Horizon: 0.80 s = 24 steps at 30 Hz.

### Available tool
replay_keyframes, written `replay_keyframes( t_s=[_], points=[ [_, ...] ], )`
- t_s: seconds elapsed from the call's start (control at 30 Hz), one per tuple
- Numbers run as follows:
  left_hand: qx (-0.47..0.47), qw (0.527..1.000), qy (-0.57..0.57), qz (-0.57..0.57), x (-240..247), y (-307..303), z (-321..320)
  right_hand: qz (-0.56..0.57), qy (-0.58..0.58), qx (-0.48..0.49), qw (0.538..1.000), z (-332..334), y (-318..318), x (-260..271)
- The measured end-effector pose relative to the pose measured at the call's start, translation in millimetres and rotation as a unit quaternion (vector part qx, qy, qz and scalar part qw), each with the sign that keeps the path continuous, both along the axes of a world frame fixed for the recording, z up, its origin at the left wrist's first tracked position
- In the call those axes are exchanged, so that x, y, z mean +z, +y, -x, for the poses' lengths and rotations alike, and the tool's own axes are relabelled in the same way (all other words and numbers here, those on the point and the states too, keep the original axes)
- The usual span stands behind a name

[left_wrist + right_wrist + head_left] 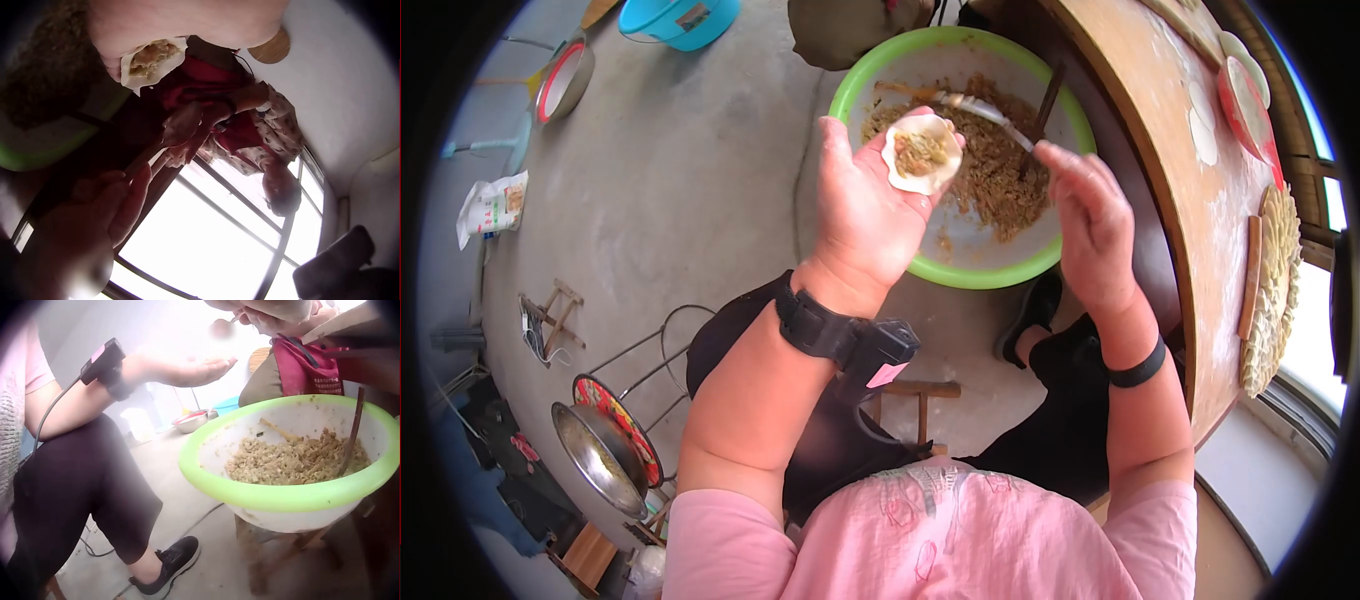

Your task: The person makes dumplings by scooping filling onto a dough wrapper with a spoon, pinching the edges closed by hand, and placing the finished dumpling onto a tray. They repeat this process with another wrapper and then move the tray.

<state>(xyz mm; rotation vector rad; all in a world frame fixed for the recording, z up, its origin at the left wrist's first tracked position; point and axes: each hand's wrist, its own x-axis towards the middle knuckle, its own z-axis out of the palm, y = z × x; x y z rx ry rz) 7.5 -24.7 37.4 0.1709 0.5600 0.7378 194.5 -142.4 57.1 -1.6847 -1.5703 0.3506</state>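
My left hand [870, 215] lies palm up with its fingers extended, carrying a round dough wrapper [897, 167] with a mound of filling [921, 154] on it. The wrapper [139, 76] also shows in the left wrist view, its edges slightly raised around the filling. My right hand [1092, 225] grips the handle of a metal spoon [990, 110], whose bowl [182, 124] is clearer in the left wrist view. Both hands are above a green-rimmed bowl [1080, 130] of minced filling [1003, 190]. In the right wrist view the left hand [187, 373] is flat, beyond the bowl [262, 498].
A dark stick [353, 432] leans in the bowl. At right stands a floured wooden table [1145, 130] with wrappers [1202, 125], a red-rimmed dish [1248, 108] and a tray of dumplings [1276, 290]. Another person [250, 125] is across from me. A basin [600, 455] is at lower left.
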Motion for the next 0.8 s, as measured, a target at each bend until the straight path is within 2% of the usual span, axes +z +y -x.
replay_keyframes(
  t_s=[0.07, 0.13, 0.2, 0.33, 0.37, 0.43, 0.53, 0.63, 0.8],
  points=[
    [0.027, 1.0, 0.005, 0.008, 1.2, -1.5, -0.4, -0.021, -0.033, -0.036, 0.999, -8.4, 3.9, -5.7],
    [0.036, 0.999, -0.008, 0.018, 0.4, -0.5, 1.2, 0.103, -0.187, -0.034, 0.976, -19.0, 3.1, -19.2],
    [0.041, 0.999, -0.012, 0.024, 1.2, -0.1, 2.4, 0.203, -0.309, -0.01, 0.929, -31.1, 0.9, -39.5],
    [0.039, 0.998, -0.042, 0.012, -0.8, 0.6, 1.8, 0.256, -0.385, -0.009, 0.887, -44.0, 1.8, -100.2],
    [0.036, 0.998, -0.045, 0.015, -0.4, 0.7, 1.3, 0.211, -0.387, 0.0, 0.898, -50.0, 1.2, -109.1],
    [0.032, 0.998, -0.05, 0.02, 1.2, 0.8, 0.6, 0.122, -0.39, 0.019, 0.913, -39.3, 13.4, -85.6],
    [0.026, 0.998, -0.049, 0.027, 6.7, -1.2, -0.9, -0.022, -0.197, 0.016, 0.98, -0.1, 30.3, -27.4],
    [0.002, 1.0, -0.025, 0.0, 12.1, -4.7, -3.1, -0.114, -0.174, 0.077, 0.975, 28.0, 29.4, -2.8],
    [-0.051, 0.997, -0.038, -0.035, 6.8, -10.0, -4.8, -0.149, -0.193, 0.114, 0.963, 37.3, 36.6, -15.7]
  ],
)
